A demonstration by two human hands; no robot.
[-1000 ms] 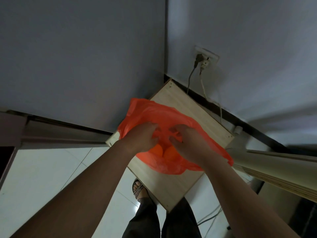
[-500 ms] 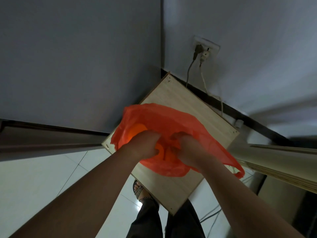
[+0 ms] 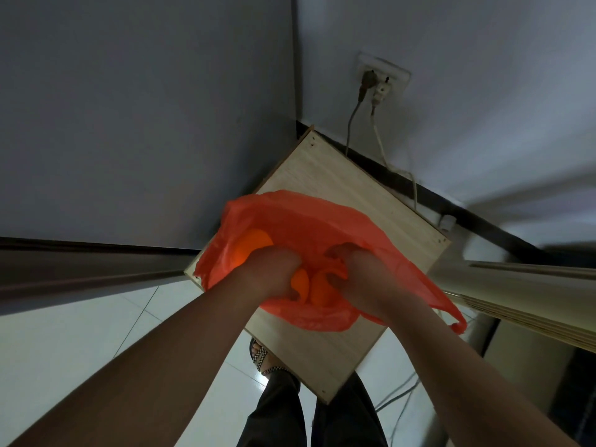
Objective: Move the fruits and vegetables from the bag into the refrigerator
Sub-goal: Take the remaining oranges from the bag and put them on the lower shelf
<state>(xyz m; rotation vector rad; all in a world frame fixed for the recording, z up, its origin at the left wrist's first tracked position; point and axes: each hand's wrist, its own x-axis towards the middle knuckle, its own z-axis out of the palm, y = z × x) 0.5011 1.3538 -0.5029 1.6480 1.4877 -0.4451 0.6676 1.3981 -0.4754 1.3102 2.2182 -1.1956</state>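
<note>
Two hands reach into the orange bag point(image 3: 306, 221), which sits on the wooden surface point(image 3: 338, 175). At the bag's left side, one orange fruit point(image 3: 254, 250) shows through the plastic. My left hand point(image 3: 271, 272) curls into the bag's mouth with its fingers hidden, so I cannot tell its grip. More fruits point(image 3: 317, 290) lie mid-bag. My right hand point(image 3: 364, 282) has its grip closed on bunched plastic at the bag's right.
</note>
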